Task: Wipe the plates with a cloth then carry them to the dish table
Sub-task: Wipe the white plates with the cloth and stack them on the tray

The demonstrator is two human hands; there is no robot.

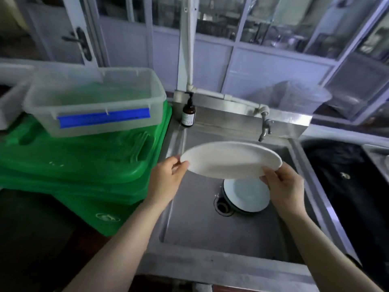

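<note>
Both hands are up over the sink (210, 234), the left hand (166, 175) pinching the near-left rim of a white plate (229, 160) and the right hand (283, 185) gripping its near-right rim, thumb on top, so the plate hangs between them, tilted a little and clear of the basin. Below the right hand a second plate (247, 196) lies in the sink, just beside the drain (223, 205). Beyond the hands a tap (265, 128) leans out over the basin, and off past the left hand stand a brown bottle (188, 114), a clear tub (94, 102) and green lids (84, 157). I see no cloth anywhere, so I take it this plate is merely lifted, its wiping not begun; next, one hand must let go to fetch a cloth while the other steadies the plate alone.
</note>
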